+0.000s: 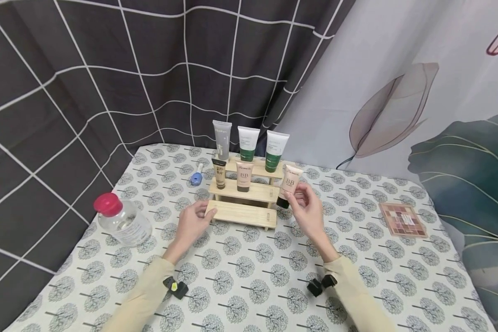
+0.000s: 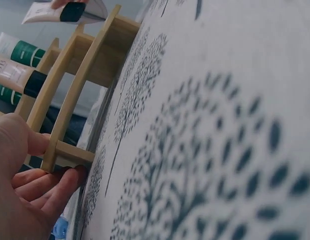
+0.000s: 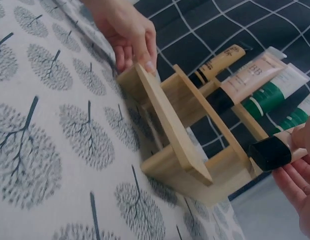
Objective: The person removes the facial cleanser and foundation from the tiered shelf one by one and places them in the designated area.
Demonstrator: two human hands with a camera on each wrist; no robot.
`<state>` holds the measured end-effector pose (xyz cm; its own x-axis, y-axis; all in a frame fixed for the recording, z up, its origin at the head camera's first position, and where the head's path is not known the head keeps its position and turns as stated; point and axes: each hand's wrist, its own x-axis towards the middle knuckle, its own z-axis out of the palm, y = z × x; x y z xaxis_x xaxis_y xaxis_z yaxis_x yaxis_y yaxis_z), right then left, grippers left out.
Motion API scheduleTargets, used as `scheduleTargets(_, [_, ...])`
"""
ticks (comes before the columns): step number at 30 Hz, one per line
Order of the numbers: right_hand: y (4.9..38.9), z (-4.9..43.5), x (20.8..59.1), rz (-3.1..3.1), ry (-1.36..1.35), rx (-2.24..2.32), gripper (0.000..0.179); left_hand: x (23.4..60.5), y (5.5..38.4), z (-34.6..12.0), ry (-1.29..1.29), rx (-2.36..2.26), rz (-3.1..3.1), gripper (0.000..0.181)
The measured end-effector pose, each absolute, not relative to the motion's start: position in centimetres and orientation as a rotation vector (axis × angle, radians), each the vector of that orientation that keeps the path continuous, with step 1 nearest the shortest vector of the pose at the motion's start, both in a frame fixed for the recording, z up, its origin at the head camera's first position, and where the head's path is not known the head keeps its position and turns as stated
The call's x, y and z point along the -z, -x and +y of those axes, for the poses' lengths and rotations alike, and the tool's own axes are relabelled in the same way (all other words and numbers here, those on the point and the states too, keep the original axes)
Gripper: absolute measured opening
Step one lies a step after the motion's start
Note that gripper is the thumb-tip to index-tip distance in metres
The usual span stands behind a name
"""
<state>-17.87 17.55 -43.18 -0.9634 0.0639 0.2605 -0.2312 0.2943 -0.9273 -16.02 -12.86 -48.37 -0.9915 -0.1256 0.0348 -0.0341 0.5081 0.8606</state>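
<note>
A three-step wooden display rack (image 1: pixel 241 214) stands on the table. My left hand (image 1: pixel 192 222) grips the left end of its lowest step, thumb on top and fingers beneath, as the left wrist view shows. Beside the right end of the middle step, my right hand (image 1: pixel 308 211) pinches a pink BB cream tube (image 1: pixel 290 180), slightly tilted, black cap (image 3: pixel 271 153) down. On the middle step stand a similar BB cream tube (image 1: pixel 244 176) and a small gold-and-black tube (image 1: pixel 219 174). The top step carries a grey tube (image 1: pixel 222 140) and two white-and-green tubes, one at centre (image 1: pixel 248 143), one at right (image 1: pixel 276 151).
A clear bottle with a red cap (image 1: pixel 108 204) stands at the left. Left of the rack lies a small blue-and-white object (image 1: pixel 197 176). An eyeshadow palette (image 1: pixel 403 220) lies at the right. A dark checked curtain (image 1: pixel 157 60) hangs behind the tree-patterned tablecloth (image 1: pixel 249 281).
</note>
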Motion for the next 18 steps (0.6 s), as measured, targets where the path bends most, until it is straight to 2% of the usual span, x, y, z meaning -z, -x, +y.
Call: scheduleTargets(18, [16.0,20.3,45.1,-2.567,0.057,-1.599,0.029,48.6,15.9,-12.7,-0.214,1.640,-2.592,0.042])
